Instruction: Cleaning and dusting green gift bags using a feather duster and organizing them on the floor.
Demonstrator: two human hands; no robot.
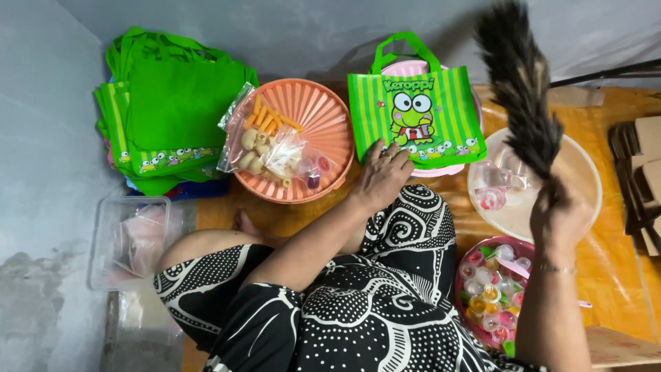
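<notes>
Head view: we press our left hand (381,178) flat on the green bag (413,117), right hand (561,213) fisted around the feather duster (520,83), whose swing could topple it.

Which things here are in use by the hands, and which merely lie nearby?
In use: left hand on the green striped bag; right hand holding a feather duster.

Nearby: orange tray, snack packets, stack of green bags, pink bowl of jelly cups, clear box.

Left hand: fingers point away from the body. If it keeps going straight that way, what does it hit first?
The left hand already has its fingertips at the bottom edge of the green striped gift bag, so the bag comes first. Whether they touch it or only overlap it is unclear from this view.
</notes>
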